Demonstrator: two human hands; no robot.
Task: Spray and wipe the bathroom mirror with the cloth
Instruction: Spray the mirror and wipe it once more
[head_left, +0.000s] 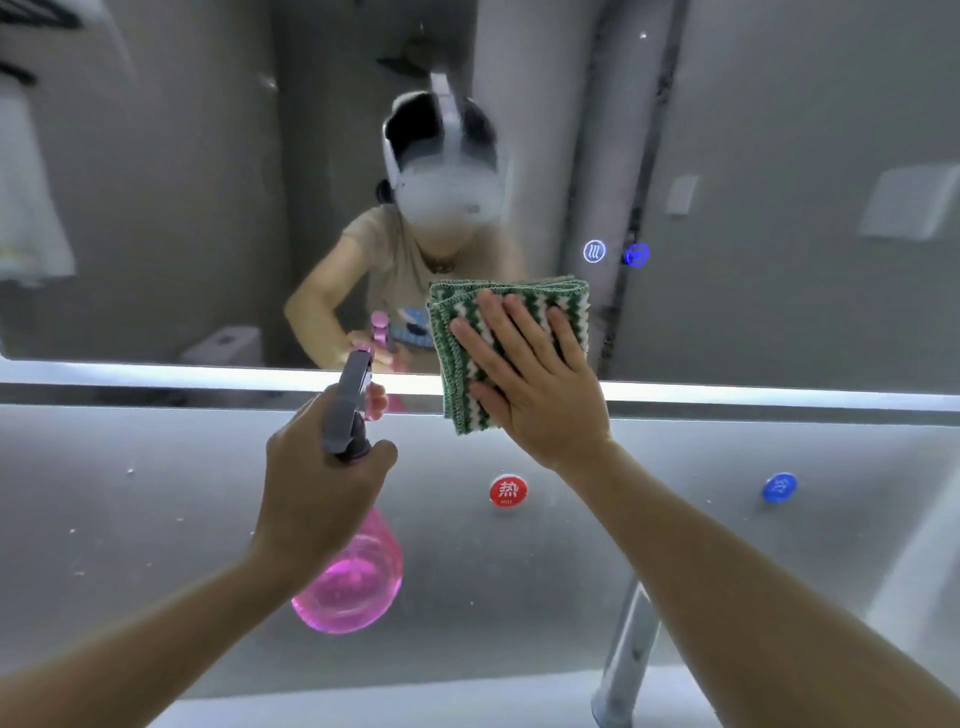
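Note:
The bathroom mirror (182, 208) fills the upper half of the view, with a lit strip along its bottom edge. My right hand (530, 374) lies flat with straight fingers on a folded green-and-white striped cloth (524, 301), pressing it against the mirror's lower part. My left hand (322, 478) grips the neck of a pink spray bottle (353, 577) with a grey trigger head, a finger on the trigger and the nozzle pointing at the mirror's lower edge, left of the cloth.
Two lit touch icons (615, 253) glow on the mirror right of the cloth. On the grey wall below sit a red hot-water cap (508, 491) and a blue cold-water cap (779, 487). A white pipe (626, 660) rises at the bottom right.

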